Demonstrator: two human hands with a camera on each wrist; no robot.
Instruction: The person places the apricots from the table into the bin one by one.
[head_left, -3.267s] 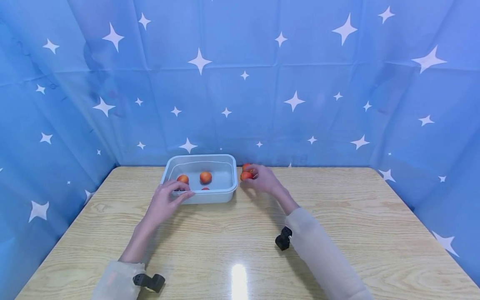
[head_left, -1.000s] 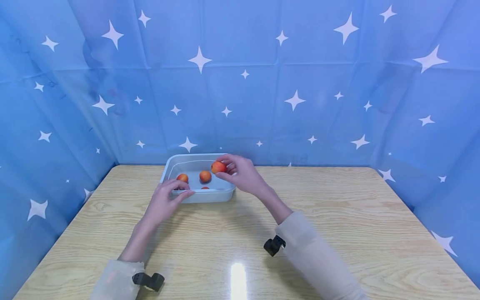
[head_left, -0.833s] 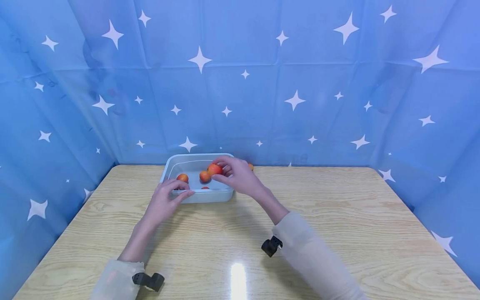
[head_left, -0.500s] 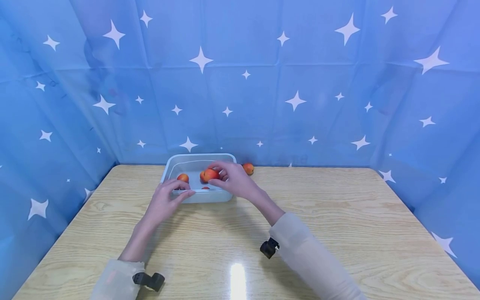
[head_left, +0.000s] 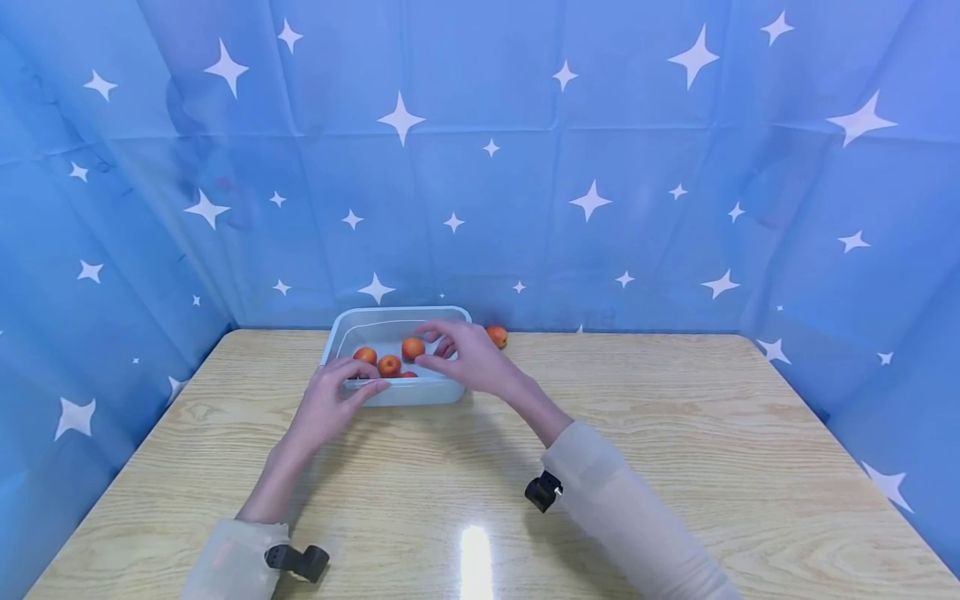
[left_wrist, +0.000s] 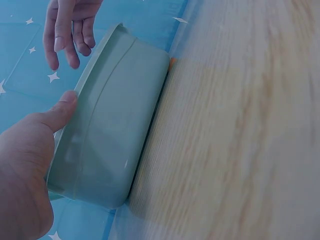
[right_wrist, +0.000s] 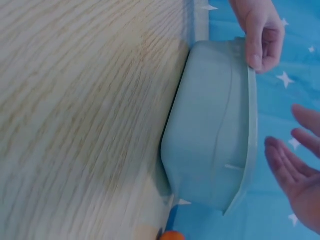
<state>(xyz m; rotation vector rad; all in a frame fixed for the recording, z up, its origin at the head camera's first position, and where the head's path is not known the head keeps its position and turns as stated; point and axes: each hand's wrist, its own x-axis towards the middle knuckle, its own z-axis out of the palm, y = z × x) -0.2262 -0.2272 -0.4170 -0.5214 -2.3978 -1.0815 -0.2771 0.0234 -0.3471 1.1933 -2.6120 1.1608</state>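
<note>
My left hand [head_left: 333, 396] pinches the near left rim of a pale blue-green plastic container [head_left: 427, 393], thumb outside and fingers over the edge. Inside lie several small orange-red round fruits, perhaps apricots: one fruit [head_left: 413, 348] at the back, another fruit [head_left: 389, 365] in the middle, a third fruit [head_left: 365, 356] at the left and a partly hidden one behind the near wall. Over the right side hovers my right hand [head_left: 472, 354]. Its fingers [right_wrist: 282, 162] are spread apart in the right wrist view, with nothing between them. The left wrist view shows the thumb [left_wrist: 65, 107] on the rim.
One more orange-red fruit [head_left: 497, 336] lies on the wooden table [head_left: 637, 417] just right of the container, near the back edge. A blue curtain with white stars [head_left: 600, 167] hangs close behind the table.
My right hand carried a fruit from the table into the container and let it go there. The middle fruit shifted toward the near left. The left hand stayed on the rim.
</note>
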